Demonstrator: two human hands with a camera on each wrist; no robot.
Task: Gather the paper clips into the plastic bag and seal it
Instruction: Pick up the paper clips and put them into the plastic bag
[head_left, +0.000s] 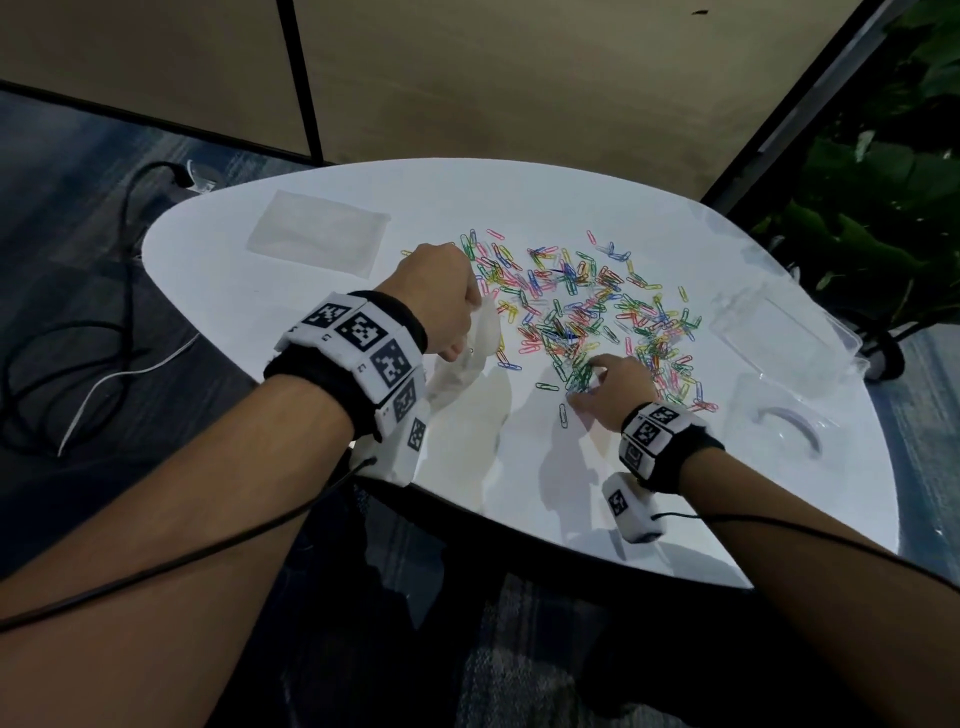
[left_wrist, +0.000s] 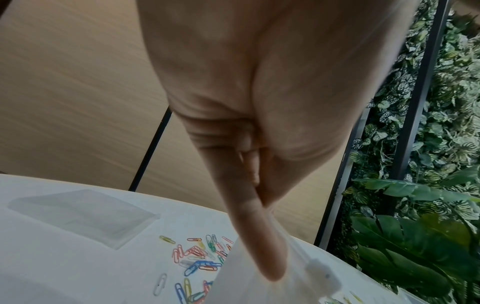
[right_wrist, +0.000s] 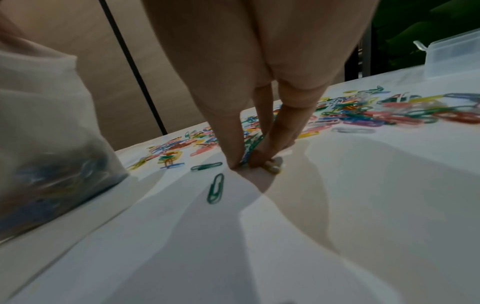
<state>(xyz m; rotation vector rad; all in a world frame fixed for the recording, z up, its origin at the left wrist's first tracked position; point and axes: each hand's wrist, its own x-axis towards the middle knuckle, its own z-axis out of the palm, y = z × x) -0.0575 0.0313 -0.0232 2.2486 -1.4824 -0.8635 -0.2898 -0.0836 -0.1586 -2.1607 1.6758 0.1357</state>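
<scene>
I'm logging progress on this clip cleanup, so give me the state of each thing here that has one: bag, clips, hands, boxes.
Plastic bag: held up open, some clips already inside, not sealed.
Paper clips: most lie scattered on the table.
Left hand: grips the bag's top edge.
Right hand: pinches a small bunch of clips at the pile's near edge.
Flat bag: lies flat at the far left, untouched.
Clear box: on the right, open or shut unclear.
</scene>
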